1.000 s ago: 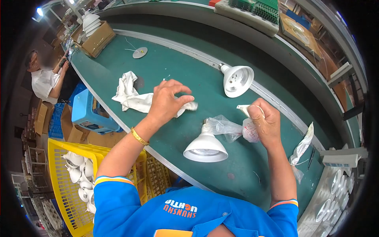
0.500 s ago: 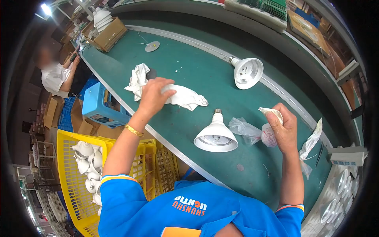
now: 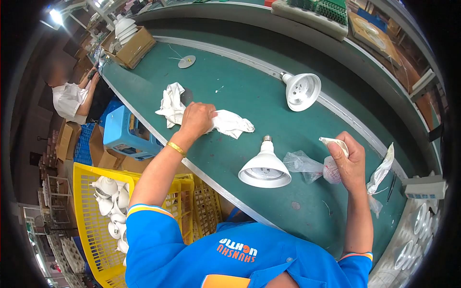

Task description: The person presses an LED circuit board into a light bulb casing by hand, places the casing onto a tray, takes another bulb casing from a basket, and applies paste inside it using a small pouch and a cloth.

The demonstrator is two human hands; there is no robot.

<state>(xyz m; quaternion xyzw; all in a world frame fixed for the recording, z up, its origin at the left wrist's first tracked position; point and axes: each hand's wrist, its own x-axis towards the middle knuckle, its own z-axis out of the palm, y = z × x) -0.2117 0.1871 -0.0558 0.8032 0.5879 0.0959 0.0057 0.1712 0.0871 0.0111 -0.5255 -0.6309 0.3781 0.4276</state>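
My left hand, with a gold bracelet at its wrist, has its fingers closed on a crumpled white cloth on the green bench. Another bunched part of white cloth lies just left of it. My right hand is raised over the bench, its thumb and fingers pressed round a white cone-shaped pouch with a narrow tip. A white lamp housing stands between the hands, wide rim down and screw base up. Beside my right hand lie a clear plastic bag and a red-patterned bundle.
A second lamp housing lies tilted near the bench's far rail. A similar white pouch is at the right. A yellow crate of white housings stands at lower left. Further back are a cardboard box and a person.
My left hand has lowered onto the white cloth and its fingers have closed on it. My right hand still grips the pouch, nearly in the same place. The whole view has shifted slightly.
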